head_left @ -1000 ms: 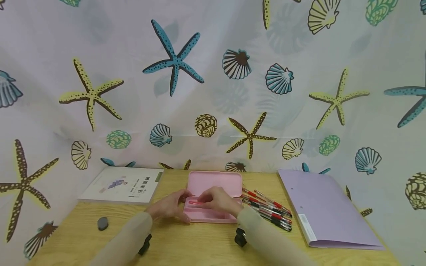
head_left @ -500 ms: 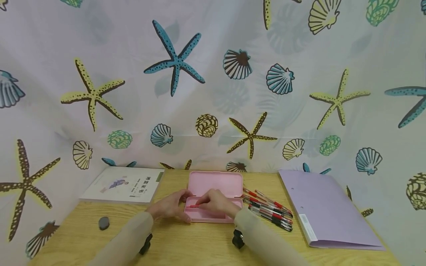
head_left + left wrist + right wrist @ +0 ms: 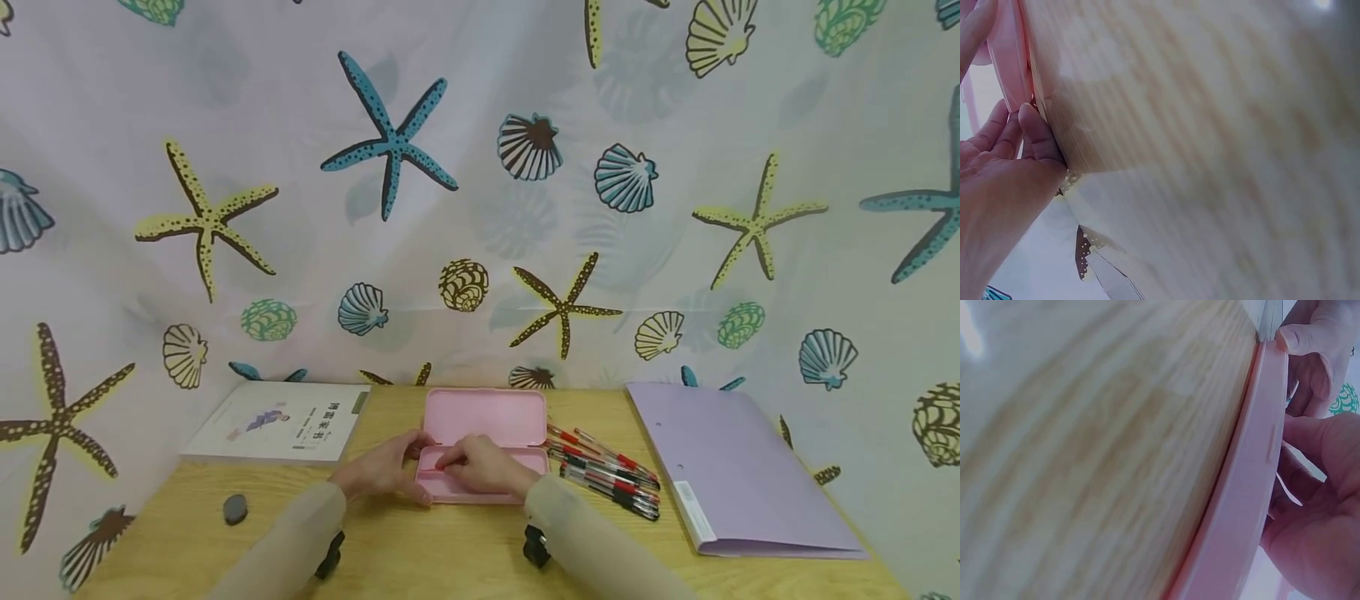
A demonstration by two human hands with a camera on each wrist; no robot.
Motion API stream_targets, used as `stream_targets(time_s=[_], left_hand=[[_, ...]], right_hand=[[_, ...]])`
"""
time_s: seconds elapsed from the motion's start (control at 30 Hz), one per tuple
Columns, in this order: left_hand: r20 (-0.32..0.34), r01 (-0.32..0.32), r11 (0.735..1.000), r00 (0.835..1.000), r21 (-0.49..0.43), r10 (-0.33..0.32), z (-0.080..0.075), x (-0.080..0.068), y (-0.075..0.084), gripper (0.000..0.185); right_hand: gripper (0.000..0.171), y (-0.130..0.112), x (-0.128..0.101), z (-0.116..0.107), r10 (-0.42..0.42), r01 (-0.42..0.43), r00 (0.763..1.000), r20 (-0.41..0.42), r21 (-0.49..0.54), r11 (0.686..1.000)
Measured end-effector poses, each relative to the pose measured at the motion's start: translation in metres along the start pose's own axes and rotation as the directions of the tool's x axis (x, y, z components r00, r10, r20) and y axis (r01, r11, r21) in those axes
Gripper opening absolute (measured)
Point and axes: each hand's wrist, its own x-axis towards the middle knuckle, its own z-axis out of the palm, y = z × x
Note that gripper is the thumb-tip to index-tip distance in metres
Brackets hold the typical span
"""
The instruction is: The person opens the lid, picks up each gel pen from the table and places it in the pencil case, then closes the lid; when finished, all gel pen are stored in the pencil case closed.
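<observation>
An open pink pencil case (image 3: 486, 417) lies mid-table, lid up at the back. My left hand (image 3: 396, 468) grips its left end, thumb on the rim and fingers under the front edge; the left wrist view shows those fingers (image 3: 1029, 134) against the pink edge (image 3: 1007, 56). My right hand (image 3: 467, 467) lies low in the tray with curled fingers over a red pen, of which only a trace shows at the fingertips. In the right wrist view the case's front wall (image 3: 1254, 475) fills the middle, with my right hand (image 3: 1319, 512) behind it.
A pile of red and black pens (image 3: 607, 477) lies just right of the case. Further right is a purple folder (image 3: 735, 467). A white book (image 3: 281, 419) sits at the back left, a grey eraser (image 3: 235, 508) at the front left. The wooden table (image 3: 435, 554) meets a seashell-patterned cloth.
My right hand has lowered the red pen into the tray and settled flatter over it. The left hand has kept its hold on the case's end.
</observation>
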Motion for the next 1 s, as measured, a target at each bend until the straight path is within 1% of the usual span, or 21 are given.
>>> stream_targets(time_s=[0.1, 0.27, 0.37, 0.57, 0.7, 1.0], left_hand=[[-0.004, -0.001, 1.0, 1.0, 0.002, 0.001, 0.0, 0.001, 0.001, 0.084], [0.002, -0.006, 1.0, 1.0, 0.002, 0.006, -0.001, 0.001, 0.003, 0.083], [0.01, -0.016, 1.0, 1.0, -0.009, 0.016, -0.002, 0.001, 0.003, 0.083], [0.017, -0.029, 0.999, 0.999, -0.016, 0.029, -0.003, -0.001, 0.003, 0.084], [0.013, -0.025, 0.999, 1.0, -0.024, 0.026, -0.004, -0.002, 0.005, 0.085], [0.016, -0.052, 0.997, 0.998, -0.064, 0.053, -0.003, -0.004, 0.004, 0.086]], right_hand=[[0.021, -0.001, -0.002, -0.002, -0.003, 0.003, 1.0, -0.013, -0.005, 1.0], [0.022, -0.001, -0.005, -0.007, 0.014, -0.015, 0.999, -0.031, -0.003, 1.0], [0.021, 0.001, -0.006, -0.01, 0.021, -0.021, 0.999, -0.031, 0.012, 1.0], [0.021, 0.009, -0.012, -0.019, -0.008, 0.01, 0.999, -0.038, 0.043, 0.999], [0.022, 0.015, -0.021, -0.03, -0.04, 0.043, 0.999, -0.037, 0.092, 0.995], [0.023, 0.034, -0.047, -0.052, -0.043, 0.051, 0.998, -0.044, 0.22, 0.974]])
